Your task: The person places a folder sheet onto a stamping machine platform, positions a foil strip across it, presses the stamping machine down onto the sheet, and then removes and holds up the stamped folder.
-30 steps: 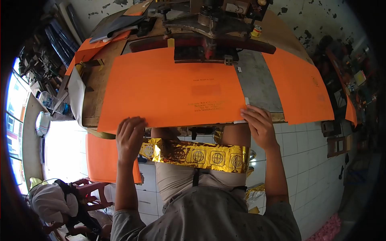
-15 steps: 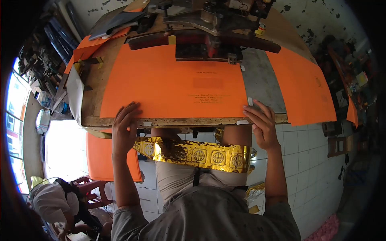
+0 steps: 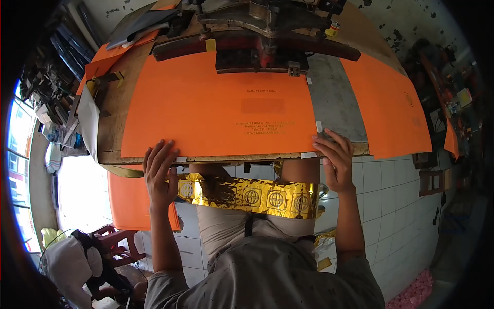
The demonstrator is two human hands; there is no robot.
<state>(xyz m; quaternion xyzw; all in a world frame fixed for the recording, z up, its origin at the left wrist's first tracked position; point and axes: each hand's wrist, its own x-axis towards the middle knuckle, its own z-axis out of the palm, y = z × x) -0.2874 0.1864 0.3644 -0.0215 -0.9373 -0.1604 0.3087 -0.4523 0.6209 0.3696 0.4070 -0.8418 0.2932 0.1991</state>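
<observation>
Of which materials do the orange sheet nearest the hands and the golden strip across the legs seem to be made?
Orange sheet: matte paper or thin card, probably; it lies flat without shine.
Golden strip: likely glossy metallic foil or film, with creases and highlights.

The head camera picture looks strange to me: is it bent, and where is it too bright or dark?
Head view: strongly bent, lines on the tiled floor curving, the corners black; head view: a patch at the left burnt out to white, glare on the gold foil; head view: clutter toward the right edge dim, while the middle orange sheet is well lit.
</observation>
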